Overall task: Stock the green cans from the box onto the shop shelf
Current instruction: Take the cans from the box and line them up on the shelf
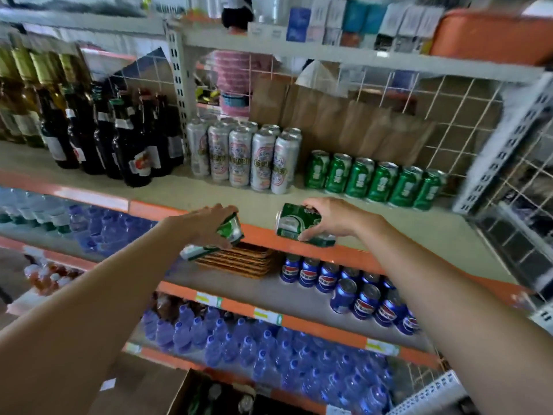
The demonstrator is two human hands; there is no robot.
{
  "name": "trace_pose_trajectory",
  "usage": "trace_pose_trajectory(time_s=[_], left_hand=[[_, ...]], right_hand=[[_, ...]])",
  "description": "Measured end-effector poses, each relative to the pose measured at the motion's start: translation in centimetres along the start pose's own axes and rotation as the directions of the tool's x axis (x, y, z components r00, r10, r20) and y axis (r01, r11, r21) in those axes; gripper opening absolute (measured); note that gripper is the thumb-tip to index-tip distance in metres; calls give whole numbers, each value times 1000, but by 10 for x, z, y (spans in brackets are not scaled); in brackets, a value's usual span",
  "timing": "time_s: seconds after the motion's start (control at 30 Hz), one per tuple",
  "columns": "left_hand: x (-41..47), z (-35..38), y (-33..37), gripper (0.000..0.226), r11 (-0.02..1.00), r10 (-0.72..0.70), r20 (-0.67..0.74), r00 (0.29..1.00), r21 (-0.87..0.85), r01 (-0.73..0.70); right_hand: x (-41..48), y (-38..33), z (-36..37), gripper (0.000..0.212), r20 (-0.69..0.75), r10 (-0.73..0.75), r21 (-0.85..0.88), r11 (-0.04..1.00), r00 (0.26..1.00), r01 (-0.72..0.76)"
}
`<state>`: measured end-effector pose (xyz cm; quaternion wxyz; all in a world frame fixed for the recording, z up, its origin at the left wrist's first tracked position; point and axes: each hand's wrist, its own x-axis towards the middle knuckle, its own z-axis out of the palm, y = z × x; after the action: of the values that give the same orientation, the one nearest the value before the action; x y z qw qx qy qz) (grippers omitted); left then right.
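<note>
My left hand (209,224) grips green cans: one (232,229) shows under the fingers, and a second one (199,252) sticks out below it, both tilted. My right hand (329,218) holds a green can (294,224) on its side, with another green can (321,239) just under the fingers. Both hands hover at the front edge of the beige shelf (257,202). A row of several green cans (377,181) stands upright at the back right of that shelf. The cardboard box (155,387) sits at the bottom, with can tops visible inside.
Tall silver cans (248,157) stand left of the green row, dark bottles (98,136) further left. Brown paper bags (344,121) lean on the wire grid behind. Below are blue cans (359,295), a woven tray (242,260) and water bottles (269,354).
</note>
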<state>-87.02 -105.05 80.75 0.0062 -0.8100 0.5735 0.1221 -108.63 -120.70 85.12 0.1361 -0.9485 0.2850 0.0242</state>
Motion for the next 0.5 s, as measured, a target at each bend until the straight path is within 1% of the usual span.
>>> trace_pose_trajectory(time_s=[0.13,0.2,0.23,0.3,0.4,0.5], left_hand=[[33,-26,52,88,994,103,11,995,47,-104],[58,-27,69,89,990,133,16,991,43,-134],[68,-29,80,89,984,171,8,985,45,-172],[92,-32,101,89,976,215,9,977,30,-215],[124,-36,132,92,970,243,9,970,28,-243],[153,-36,160,94,966,258,2,966,18,-258]], right_hand=[[-21,49,-20,81,-23,84,8,996,996,-84],[-30,75,-28,82,-20,136,26,991,991,-135],[-34,88,-31,83,-20,161,29,987,987,-160],[-40,117,-36,80,-22,210,29,977,977,-209],[-47,159,-43,82,-22,260,11,966,965,-259],[-55,196,-45,84,-6,269,26,963,963,-269]])
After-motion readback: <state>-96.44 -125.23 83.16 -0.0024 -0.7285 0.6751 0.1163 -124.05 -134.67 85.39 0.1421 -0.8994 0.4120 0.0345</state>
